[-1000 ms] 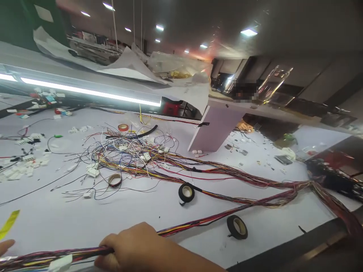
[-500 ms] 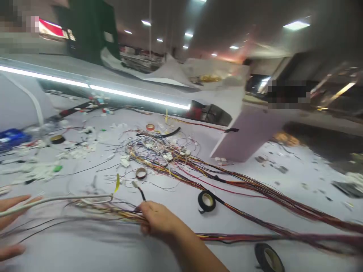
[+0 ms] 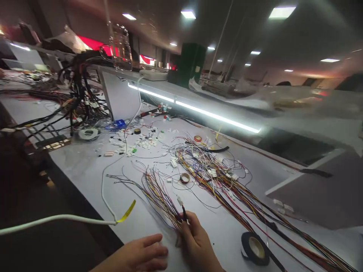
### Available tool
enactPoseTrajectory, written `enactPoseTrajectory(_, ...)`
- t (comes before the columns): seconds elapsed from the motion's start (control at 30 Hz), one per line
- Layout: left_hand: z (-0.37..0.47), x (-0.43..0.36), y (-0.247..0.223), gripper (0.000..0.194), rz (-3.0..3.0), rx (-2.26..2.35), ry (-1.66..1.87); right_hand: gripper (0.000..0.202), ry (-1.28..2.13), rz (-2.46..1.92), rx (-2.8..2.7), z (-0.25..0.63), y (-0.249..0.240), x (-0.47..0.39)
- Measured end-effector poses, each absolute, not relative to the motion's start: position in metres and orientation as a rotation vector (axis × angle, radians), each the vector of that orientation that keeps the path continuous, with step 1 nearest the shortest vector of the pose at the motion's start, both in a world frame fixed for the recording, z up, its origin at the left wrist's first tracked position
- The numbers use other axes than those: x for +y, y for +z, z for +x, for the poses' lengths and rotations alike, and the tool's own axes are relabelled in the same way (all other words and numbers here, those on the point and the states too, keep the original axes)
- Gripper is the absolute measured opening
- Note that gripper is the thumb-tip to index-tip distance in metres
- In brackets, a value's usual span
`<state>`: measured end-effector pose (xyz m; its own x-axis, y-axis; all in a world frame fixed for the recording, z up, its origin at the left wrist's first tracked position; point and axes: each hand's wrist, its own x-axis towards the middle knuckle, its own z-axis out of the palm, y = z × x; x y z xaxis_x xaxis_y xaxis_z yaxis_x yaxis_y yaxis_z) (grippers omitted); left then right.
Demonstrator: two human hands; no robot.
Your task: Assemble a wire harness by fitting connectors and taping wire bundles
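Note:
My right hand is closed round a bundle of thin multicoloured wires, whose loose ends fan out over the white tabletop towards the far left. A short black lead with a white connector sticks up from the same grip. Just left of it, my left hand has its fingers apart and slightly bent, with nothing in them. A white cable with a yellow tag runs across the table's left edge, beyond my left hand.
A thick wire harness with white connectors lies to the right. Black tape rests beside it, a brown tape roll farther back. Loose connectors are scattered behind. A light strip spans the back; a grey panel stands right.
The view has swung left. My left hand has come in close to my right hand, which keeps hold of the wire bundle. The bundle's free ends now point farther away from me.

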<state>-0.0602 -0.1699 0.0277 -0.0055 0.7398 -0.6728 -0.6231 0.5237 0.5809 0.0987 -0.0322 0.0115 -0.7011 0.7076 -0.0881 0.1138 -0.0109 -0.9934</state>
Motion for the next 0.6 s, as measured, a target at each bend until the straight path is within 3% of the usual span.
enactPoseTrajectory(0.07,-0.043,-0.145,0.034,0.044,0.030,0.963,1.237,0.042,1.785,-0.768,-1.804,0.102,0.011,-0.033)
enactPoseTrajectory(0.2,-0.054,-0.110,0.038,0.016,-0.137,0.706,1.363,0.040,1.974,-0.735,-1.649,0.105,0.006,-0.032)
enactPoseTrajectory(0.33,-0.107,-0.098,0.042,0.027,-0.212,0.553,1.640,0.045,2.173,-0.763,-1.433,0.102,-0.002,-0.033)
enactPoseTrajectory(0.43,-0.165,-0.101,0.053,0.013,-0.079,0.580,1.970,0.047,2.167,-0.820,-1.423,0.099,-0.004,-0.035)
enactPoseTrajectory(0.6,-0.237,-0.112,0.069,0.024,0.120,0.917,1.738,0.046,2.130,-0.869,-1.511,0.099,-0.002,-0.034)
